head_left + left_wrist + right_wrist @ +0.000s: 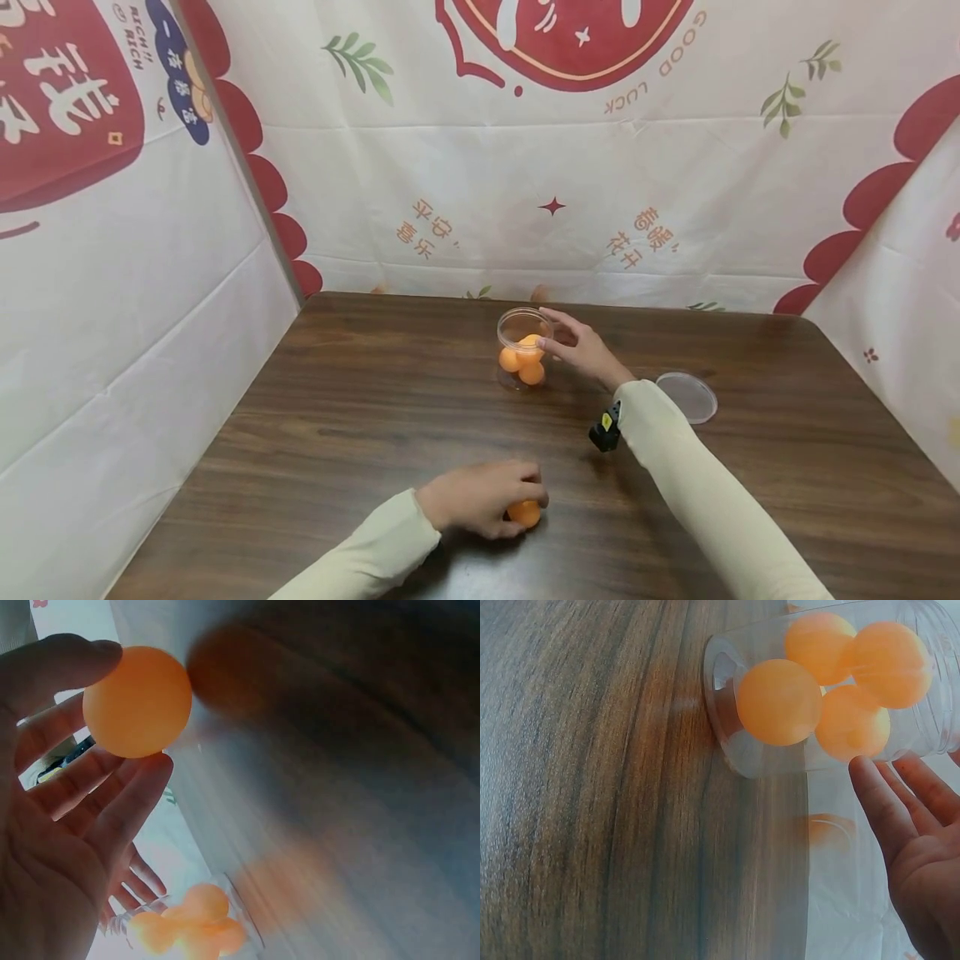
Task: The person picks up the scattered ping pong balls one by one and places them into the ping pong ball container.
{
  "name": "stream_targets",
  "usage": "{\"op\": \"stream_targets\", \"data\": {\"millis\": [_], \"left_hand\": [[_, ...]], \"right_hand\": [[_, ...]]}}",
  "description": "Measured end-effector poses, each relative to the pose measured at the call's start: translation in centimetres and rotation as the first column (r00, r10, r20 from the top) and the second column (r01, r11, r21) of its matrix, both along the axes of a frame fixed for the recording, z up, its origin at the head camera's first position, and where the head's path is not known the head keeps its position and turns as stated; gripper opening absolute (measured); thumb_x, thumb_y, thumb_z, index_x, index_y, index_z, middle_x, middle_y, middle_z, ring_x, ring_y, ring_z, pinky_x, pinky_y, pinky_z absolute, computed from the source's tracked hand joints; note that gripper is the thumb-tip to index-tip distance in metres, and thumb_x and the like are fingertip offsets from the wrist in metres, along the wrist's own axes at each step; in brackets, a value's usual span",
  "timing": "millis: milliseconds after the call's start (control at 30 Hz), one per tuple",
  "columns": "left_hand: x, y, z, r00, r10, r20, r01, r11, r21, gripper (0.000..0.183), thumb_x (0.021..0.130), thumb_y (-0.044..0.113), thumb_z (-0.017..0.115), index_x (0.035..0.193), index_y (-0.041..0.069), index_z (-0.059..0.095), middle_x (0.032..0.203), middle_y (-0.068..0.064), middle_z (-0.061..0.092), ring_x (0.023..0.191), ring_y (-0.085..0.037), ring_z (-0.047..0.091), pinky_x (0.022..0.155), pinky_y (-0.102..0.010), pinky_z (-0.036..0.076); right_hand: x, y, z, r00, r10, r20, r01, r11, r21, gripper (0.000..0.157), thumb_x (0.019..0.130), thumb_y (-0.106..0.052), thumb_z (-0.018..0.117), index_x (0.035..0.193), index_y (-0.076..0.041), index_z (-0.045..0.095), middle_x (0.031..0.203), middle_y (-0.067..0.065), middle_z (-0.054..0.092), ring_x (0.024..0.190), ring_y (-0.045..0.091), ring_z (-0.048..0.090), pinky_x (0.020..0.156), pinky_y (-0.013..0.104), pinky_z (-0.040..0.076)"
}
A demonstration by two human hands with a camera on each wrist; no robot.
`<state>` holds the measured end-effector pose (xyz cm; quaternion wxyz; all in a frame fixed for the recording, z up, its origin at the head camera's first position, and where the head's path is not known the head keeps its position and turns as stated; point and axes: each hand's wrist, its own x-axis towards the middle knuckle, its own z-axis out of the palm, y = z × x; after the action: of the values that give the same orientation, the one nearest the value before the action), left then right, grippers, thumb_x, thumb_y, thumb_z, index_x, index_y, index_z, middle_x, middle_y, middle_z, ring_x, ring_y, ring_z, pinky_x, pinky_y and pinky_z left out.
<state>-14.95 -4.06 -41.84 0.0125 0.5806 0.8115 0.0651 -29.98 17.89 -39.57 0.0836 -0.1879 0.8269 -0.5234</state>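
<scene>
Near the front of the table, my left hand [483,500] pinches an orange ping-pong ball [525,513] between thumb and fingertips. In the left wrist view the ball [139,701] meets its own reflection on the tabletop. Farther back stands a clear plastic jar [513,382], upright and without its lid, holding several orange balls [531,372]. My right hand [585,350] holds the jar from its right side near the rim, thumb in front and fingers behind. In the right wrist view, fingertips touch the jar's wall [761,761].
A round clear lid [687,397] lies flat on the brown wooden table [360,400], right of the jar and beside the right sleeve. A printed white cloth [480,167] hangs behind the table's far edge and along both sides. A black camera [604,429] sits on the right wrist.
</scene>
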Motion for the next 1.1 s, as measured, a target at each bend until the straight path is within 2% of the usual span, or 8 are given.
{"op": "stream_targets", "data": {"millis": [167,600,800,900,1100], "left_hand": [[0.0,0.2,0.1,1.0,-0.004,0.005,0.004,1.0,-0.008,0.028,0.082,0.024,0.074,0.107,0.018,0.063,0.096,0.006,0.053,0.079,-0.001,0.043,0.067,-0.008,0.034],[-0.5,-0.4,0.7,0.997,0.07,0.035,-0.07,0.998,0.002,0.029,0.082,0.023,0.072,0.109,0.017,0.062,0.1,0.005,0.054,0.081,0.0,0.046,0.069,-0.006,0.036],[-1.8,-1.1,1.1,0.99,0.119,0.07,-0.121,0.992,0.028,0.03,0.083,0.021,0.072,0.11,0.015,0.063,0.102,0.003,0.054,0.082,-0.002,0.047,0.072,-0.009,0.039],[-2.7,-1.6,1.3,0.986,0.161,0.052,-0.163,0.986,0.043,0.029,0.083,0.021,0.072,0.109,0.014,0.062,0.1,0.003,0.053,0.08,-0.002,0.045,0.069,-0.01,0.039],[-4.3,-2.6,1.9,0.966,0.252,0.056,-0.255,0.965,0.054,0.026,0.085,0.021,0.07,0.108,0.011,0.063,0.097,0.001,0.052,0.077,-0.006,0.045,0.067,-0.016,0.041]], "right_hand": [[0.0,0.0,0.0,1.0,-0.006,-0.008,0.006,1.0,-0.004,0.064,0.094,-0.03,0.061,0.15,-0.018,0.032,0.139,0.022,0.044,0.122,0.037,0.052,0.094,0.054,0.047],[-0.1,0.0,0.1,1.0,-0.002,0.006,0.002,1.0,-0.001,0.063,0.095,-0.028,0.06,0.15,-0.017,0.031,0.14,0.022,0.043,0.124,0.039,0.05,0.095,0.054,0.047],[0.0,0.0,0.2,1.0,0.009,-0.009,-0.009,1.0,-0.006,0.063,0.095,-0.027,0.059,0.15,-0.016,0.03,0.139,0.022,0.044,0.122,0.038,0.052,0.094,0.054,0.047],[0.0,0.0,0.2,1.0,0.011,-0.003,-0.011,1.0,-0.006,0.063,0.095,-0.028,0.059,0.15,-0.017,0.03,0.141,0.021,0.043,0.123,0.038,0.051,0.094,0.056,0.046],[-0.2,0.1,0.1,1.0,0.01,0.003,-0.01,1.0,-0.01,0.064,0.095,-0.028,0.059,0.151,-0.016,0.03,0.142,0.022,0.042,0.124,0.038,0.05,0.094,0.054,0.047]]}}
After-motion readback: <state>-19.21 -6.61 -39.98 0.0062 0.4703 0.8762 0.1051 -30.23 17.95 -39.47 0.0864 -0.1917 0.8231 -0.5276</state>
